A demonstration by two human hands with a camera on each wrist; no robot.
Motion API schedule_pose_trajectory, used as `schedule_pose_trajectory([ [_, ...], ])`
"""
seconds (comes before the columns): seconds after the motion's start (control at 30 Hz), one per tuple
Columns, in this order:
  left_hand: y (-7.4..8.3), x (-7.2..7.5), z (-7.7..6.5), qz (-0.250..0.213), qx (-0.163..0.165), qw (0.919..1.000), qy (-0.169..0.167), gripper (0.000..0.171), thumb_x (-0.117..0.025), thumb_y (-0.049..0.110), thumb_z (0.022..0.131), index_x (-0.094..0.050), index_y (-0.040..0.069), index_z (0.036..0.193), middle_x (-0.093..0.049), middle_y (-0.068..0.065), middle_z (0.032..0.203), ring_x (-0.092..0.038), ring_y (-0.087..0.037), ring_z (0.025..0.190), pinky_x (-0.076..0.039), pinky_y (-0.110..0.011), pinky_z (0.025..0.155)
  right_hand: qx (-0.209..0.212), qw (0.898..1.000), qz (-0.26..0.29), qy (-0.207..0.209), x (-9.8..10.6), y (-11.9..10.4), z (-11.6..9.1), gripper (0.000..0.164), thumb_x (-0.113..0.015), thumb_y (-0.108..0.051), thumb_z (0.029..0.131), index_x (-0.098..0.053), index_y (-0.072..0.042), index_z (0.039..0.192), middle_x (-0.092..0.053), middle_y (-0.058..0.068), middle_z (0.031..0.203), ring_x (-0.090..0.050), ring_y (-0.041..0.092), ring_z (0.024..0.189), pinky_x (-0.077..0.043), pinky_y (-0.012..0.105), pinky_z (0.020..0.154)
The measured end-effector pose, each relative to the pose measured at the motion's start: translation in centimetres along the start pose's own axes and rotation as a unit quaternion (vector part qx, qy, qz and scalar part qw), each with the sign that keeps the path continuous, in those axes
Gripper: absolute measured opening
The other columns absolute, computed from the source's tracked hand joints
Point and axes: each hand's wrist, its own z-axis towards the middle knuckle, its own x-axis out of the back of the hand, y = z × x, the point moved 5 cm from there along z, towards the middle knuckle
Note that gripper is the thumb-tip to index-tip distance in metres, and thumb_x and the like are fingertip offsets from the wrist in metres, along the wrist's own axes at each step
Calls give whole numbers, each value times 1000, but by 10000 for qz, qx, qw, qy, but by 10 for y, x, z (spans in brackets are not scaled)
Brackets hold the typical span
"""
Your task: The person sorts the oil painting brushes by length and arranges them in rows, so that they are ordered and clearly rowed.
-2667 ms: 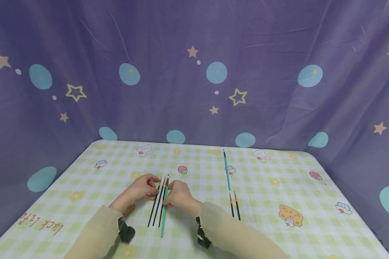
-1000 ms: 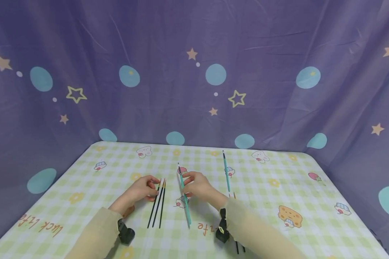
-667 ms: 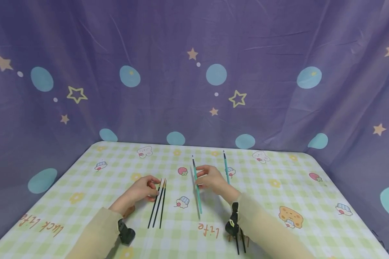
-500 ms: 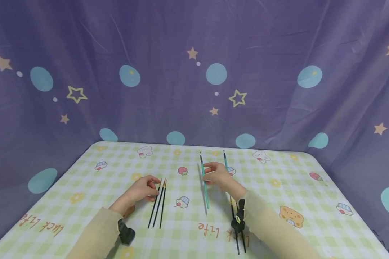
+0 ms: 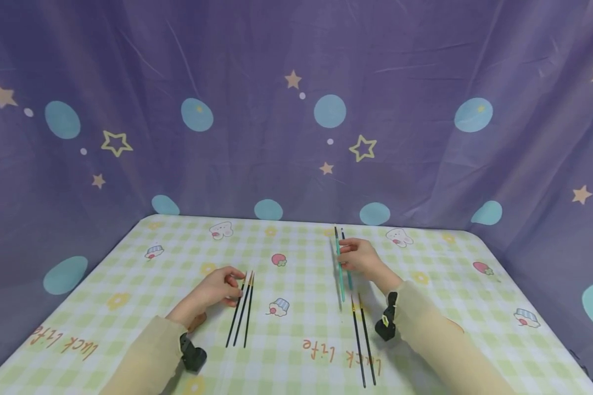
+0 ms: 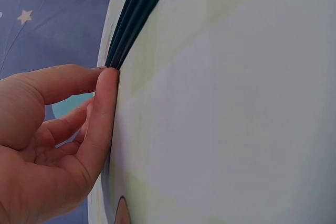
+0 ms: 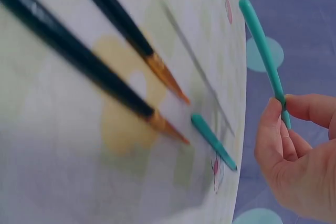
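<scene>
My right hand (image 5: 364, 258) pinches a teal paintbrush (image 5: 340, 277) between thumb and fingers, holding it above the tablecloth; its thin shadow falls beside it. A second teal paintbrush (image 5: 349, 278) lies just right of it, partly hidden by the fingers. My left hand (image 5: 216, 286) rests at the left, thumb and index finger pinching the leftmost of three black paintbrushes (image 5: 235, 315) near its bristle end. The left wrist view shows these fingertips meeting at the dark handles (image 6: 142, 9). All three brushes lie side by side, bristles pointing away.
Two black paintbrushes (image 5: 358, 343) with golden ferrules lie at the right, nearer me than the teal ones. The checked tablecloth (image 5: 143, 296) carries printed cupcakes and flowers. A purple curtain (image 5: 257, 137) hangs behind the table's far edge.
My right hand has taken the teal paintbrush from beside the three black ones and carried it right and away, close to the other teal paintbrush. My left hand stays in place.
</scene>
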Motion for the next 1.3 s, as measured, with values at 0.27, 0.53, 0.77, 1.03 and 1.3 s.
schedule_pose_trajectory([
  [0.27, -1, 1, 2, 47, -52, 10000, -7, 39, -64, -1, 79, -51, -2, 116, -44, -11, 80, -54, -19, 62, -55, -32, 55, 53, 9995, -276, 124, 18, 2, 12, 49, -57, 5, 83, -44, 4, 130, -49, 22, 112, -59, 12, 70, -56, 38, 73],
  [0.53, -4, 1, 3, 80, 148, 9998, 147, 39, -65, -2, 77, -53, 0, 114, -44, -11, 80, -54, -19, 62, -55, -31, 55, -52, 9999, -42, 135, 26, 18, 27, 51, -57, 8, 80, -43, 7, 129, -49, 19, 106, -58, 11, 67, -56, 32, 72],
  [0.77, -2, 1, 3, 79, 61, 9999, 86, 39, -64, -2, 78, -53, -1, 115, -44, -10, 80, -54, -19, 61, -55, -31, 55, 55, 9998, -89, 150, 35, 23, 33, 50, -56, 8, 80, -42, 11, 128, -50, 22, 105, -56, 8, 62, -55, 23, 62],
  [1.03, -1, 1, 3, 130, 16, 9998, 131, 41, -64, -3, 76, -53, -2, 115, -45, -10, 79, -55, -18, 58, -55, -31, 54, -96, 9996, -139, 219, 40, 32, 38, 48, -59, 9, 80, -44, 12, 125, -53, 21, 102, -58, 8, 60, -55, 23, 60],
  [1.3, -3, 0, 4, 95, 50, 9999, 124, 40, -65, -2, 76, -53, -1, 115, -45, -11, 79, -55, -19, 59, -55, -31, 54, -217, 9987, -342, 295, 40, 36, 39, 44, -60, 7, 81, -48, 9, 123, -55, 22, 105, -59, 9, 63, -56, 23, 61],
])
